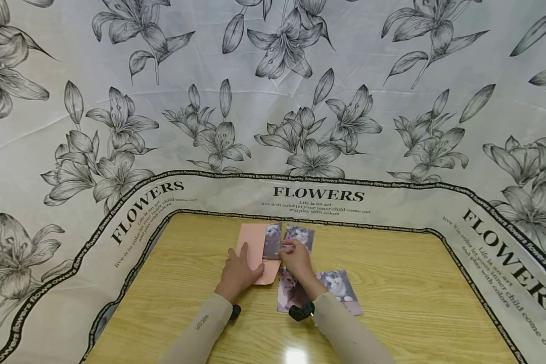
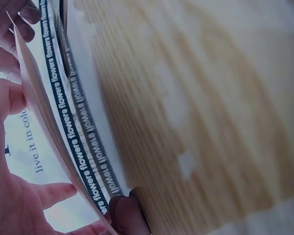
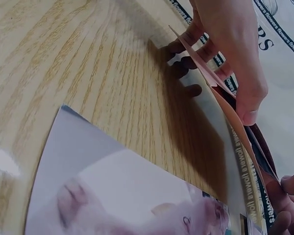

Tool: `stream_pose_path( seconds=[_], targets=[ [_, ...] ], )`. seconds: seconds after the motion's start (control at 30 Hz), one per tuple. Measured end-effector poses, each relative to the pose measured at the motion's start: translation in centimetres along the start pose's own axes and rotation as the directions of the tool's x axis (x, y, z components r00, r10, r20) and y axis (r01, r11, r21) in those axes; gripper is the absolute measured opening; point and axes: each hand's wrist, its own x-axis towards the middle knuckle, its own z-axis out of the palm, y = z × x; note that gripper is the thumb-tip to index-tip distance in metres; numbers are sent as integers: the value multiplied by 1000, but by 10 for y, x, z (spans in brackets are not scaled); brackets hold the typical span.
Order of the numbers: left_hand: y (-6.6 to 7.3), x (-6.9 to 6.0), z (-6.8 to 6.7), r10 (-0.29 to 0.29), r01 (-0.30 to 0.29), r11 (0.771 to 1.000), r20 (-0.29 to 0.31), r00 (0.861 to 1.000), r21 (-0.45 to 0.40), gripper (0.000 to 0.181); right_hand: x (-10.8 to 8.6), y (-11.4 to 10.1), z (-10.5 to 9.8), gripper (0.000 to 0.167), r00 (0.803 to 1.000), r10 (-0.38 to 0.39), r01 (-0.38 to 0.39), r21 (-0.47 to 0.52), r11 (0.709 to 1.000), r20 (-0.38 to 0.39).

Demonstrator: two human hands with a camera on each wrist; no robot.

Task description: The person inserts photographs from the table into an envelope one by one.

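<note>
A pink paper envelope (image 1: 251,240) is in my left hand (image 1: 240,274), whose thumb lies on one face and fingers on the other, as the right wrist view shows. At its right side is a cat photo card (image 1: 272,239), its edge pinched by the thumb and fingertips of my right hand (image 1: 297,257). In the right wrist view, the card's dark edge lies against the envelope's pink paper (image 3: 241,128). How far the card reaches inside, I cannot tell. Below my right wrist, another cat picture (image 1: 287,293) lies on the table, partly covered by the arm.
A cat picture (image 1: 304,234) lies behind my right hand, and a further one (image 1: 338,287) lies right of the forearm. The wooden table (image 1: 405,283) is bordered by a white flower-printed cloth (image 1: 318,156) at the back and sides.
</note>
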Motion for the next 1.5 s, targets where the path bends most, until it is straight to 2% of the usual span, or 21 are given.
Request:
stream_pose_path(
  seconds=[0.57,0.8,0.9,1.13,1.33,1.5],
  targets=[
    [1,-2,-2,2,-2,1000,-3,1000,-8,95,1,-8,10,29,1000,-17,19,-157,987,16],
    [0,-1,-1,-3,3,1000,-8,1000,4,95,1,-11,16,29,999,1,5,-170,985,33],
    [0,0,0,-4,4,1000,-5,1000,3,95,1,-13,18,28,1000,4,1,-185,983,24],
    [1,-1,-2,-8,8,1000,-4,1000,-1,95,2,-13,24,27,999,-48,45,-232,972,-10],
    [2,-1,-2,-4,4,1000,-3,1000,-7,95,2,-16,29,25,998,-52,39,-264,964,-41],
    [2,-1,-1,-2,2,1000,-8,1000,-4,95,1,-20,31,24,997,-68,53,-284,957,-41]
  ],
)
